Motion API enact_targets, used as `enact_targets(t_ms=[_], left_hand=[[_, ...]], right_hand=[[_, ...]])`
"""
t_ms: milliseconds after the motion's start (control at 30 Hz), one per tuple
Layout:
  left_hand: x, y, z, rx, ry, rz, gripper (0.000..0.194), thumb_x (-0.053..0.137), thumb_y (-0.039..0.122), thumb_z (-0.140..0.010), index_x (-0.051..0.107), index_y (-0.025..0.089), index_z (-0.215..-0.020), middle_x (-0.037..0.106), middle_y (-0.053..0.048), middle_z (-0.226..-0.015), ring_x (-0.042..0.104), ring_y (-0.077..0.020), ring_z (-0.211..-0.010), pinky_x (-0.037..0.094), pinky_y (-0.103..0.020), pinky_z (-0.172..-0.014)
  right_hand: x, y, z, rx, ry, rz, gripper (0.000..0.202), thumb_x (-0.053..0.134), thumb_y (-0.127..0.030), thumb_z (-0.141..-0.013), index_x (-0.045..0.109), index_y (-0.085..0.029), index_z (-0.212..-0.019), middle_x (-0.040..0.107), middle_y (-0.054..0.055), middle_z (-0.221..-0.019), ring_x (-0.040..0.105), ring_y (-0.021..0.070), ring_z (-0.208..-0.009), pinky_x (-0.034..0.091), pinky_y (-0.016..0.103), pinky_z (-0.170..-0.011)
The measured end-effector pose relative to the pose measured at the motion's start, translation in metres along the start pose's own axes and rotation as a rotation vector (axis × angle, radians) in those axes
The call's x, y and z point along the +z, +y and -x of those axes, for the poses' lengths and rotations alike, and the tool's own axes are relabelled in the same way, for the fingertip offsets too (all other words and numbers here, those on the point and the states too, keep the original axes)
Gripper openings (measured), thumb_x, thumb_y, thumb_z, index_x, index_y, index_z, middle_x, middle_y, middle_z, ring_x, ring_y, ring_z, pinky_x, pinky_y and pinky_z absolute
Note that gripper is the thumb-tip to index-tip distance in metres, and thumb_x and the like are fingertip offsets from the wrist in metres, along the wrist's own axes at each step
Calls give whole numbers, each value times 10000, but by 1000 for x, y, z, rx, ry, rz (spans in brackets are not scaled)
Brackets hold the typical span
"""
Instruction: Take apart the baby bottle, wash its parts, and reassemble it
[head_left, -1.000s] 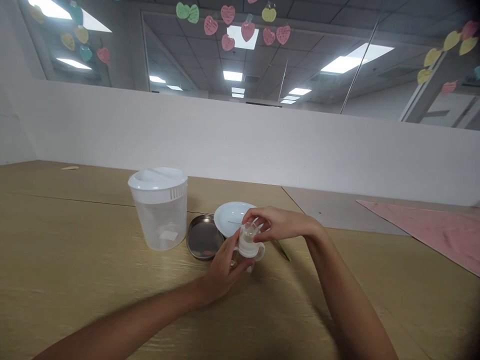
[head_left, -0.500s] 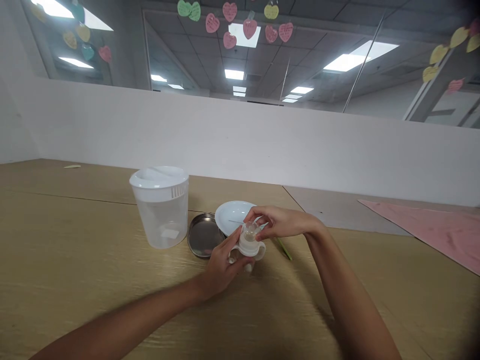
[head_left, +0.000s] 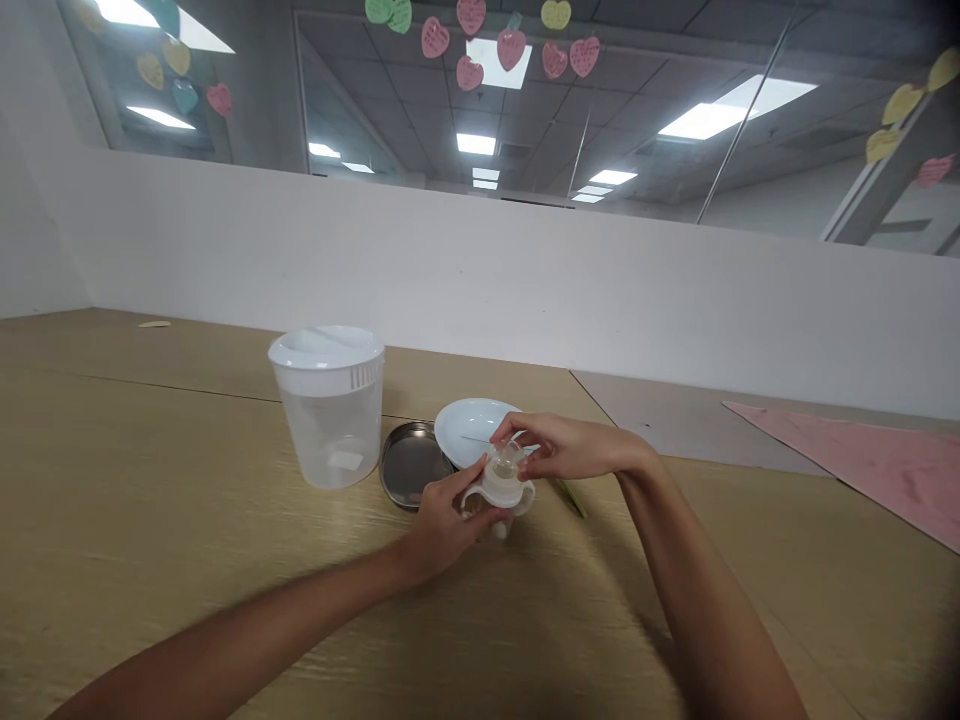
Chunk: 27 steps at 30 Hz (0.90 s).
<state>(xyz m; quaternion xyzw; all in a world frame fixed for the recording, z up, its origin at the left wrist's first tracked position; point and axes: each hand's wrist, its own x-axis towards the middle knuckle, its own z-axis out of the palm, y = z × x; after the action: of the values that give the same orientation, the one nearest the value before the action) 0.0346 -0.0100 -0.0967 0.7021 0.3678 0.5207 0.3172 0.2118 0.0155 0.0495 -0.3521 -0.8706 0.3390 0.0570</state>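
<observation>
A small clear bottle (head_left: 501,490) with a white collar and two side handles is tilted above the table, in front of the white plate (head_left: 469,425). My left hand (head_left: 444,525) is wrapped round its left side and handle. From the right, my right hand (head_left: 551,447) pinches a clear cap (head_left: 510,452) at the bottle's top with thumb and fingers. Whether the cap touches the collar cannot be made out. Just left of the plate lies a shallow metal tray (head_left: 412,465).
A tall translucent bucket (head_left: 330,410) with a white lid stands left of the tray. A thin green item (head_left: 571,498) lies behind my right wrist. Pink cloth (head_left: 862,465) covers part of the right side. A white wall (head_left: 450,270) rises behind the table.
The whole view has shifted slightly. The clear cap in my right hand has tilted a little at the bottle's top; both hands keep their grips.
</observation>
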Motion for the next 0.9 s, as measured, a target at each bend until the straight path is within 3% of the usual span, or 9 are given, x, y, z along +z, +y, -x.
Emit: enact_targets(t_ms=[267, 400, 633, 900], left_hand=[[1, -3, 1, -2, -4, 3, 617, 684, 418, -679, 516, 171, -1218, 673, -52, -1001, 620, -172, -772, 508, -270, -693], [2, -6, 1, 32, 9, -15, 601, 688, 398, -680, 493, 198, -1213, 642, -58, -1082, 608, -196, -927, 487, -297, -809], [1, -3, 3, -32, -5, -15, 808, 702, 385, -669, 274, 265, -1344, 605, -85, -1166, 612, -206, -957, 481, -346, -841], [2, -8, 4, 62, -17, 32, 678, 689, 352, -694, 355, 246, -1275, 607, -57, -1149, 586, -194, -1017, 454, -322, -892]], right_hand=[[3, 6, -5, 63, 55, 55, 422, 647, -221, -672, 470, -209, -1054, 545, 48, -1064, 530, 180, -951, 451, 259, -689], [6, 6, -8, 56, 73, 141, 425, 662, -214, -643, 449, -225, -1011, 545, 30, -999, 538, 163, -846, 444, 246, -633], [3, 7, -10, 6, 27, 126, 433, 684, -284, -645, 449, -225, -1005, 549, 20, -946, 547, 156, -820, 443, 236, -603], [-2, 14, -14, -12, -47, -52, 436, 695, -292, -649, 468, -226, -1016, 574, 16, -990, 588, 133, -776, 456, 235, -616]])
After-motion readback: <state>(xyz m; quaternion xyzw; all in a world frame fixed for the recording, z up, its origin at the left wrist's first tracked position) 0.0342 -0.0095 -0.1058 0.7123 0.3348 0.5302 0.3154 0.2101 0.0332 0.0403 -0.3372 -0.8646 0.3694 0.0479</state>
